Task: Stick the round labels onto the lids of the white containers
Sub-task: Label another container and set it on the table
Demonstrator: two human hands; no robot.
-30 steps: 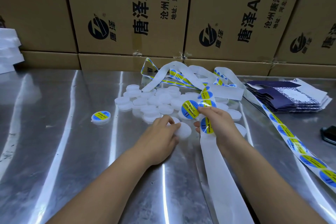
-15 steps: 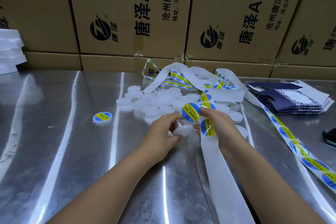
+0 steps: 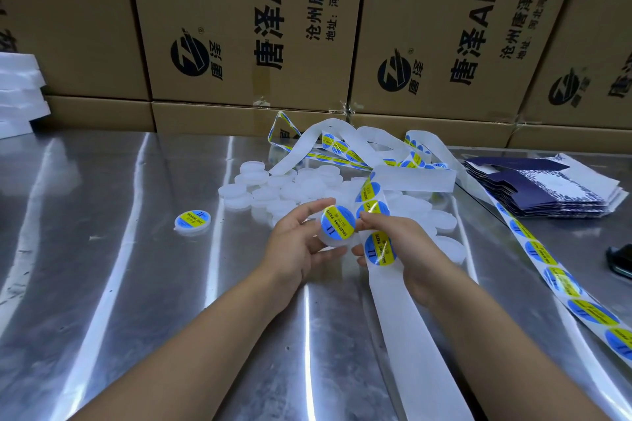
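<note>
- The left hand (image 3: 301, 243) holds a small round white plastic container (image 3: 329, 242) off the shiny steel table (image 3: 102, 284), thumb over the top and fingers curled beneath.
- A round blue-and-yellow label (image 3: 338, 227) lies across the container's lid and looks roughly centred.
- The right hand (image 3: 407, 243) has thumb and forefinger pressed together on the label's right edge. The white backing strip (image 3: 410, 335) trails under that hand towards the table's near edge.
- To do this well, lay the label down from the stuck side towards the pinched edge, so that no bubble gets trapped.
- Keep the container steady with the left hand. If it tilts, the label is likely to go on off-centre.
- Let go of the edge only once it lies flat, then rub a fingertip around the rim.
- The glossy film probably creases easily, so do not drag it sideways.
- The pile of bare white containers (image 3: 273, 191) waits just beyond the hands. One labelled container (image 3: 192, 222) sits apart to the left.
</note>
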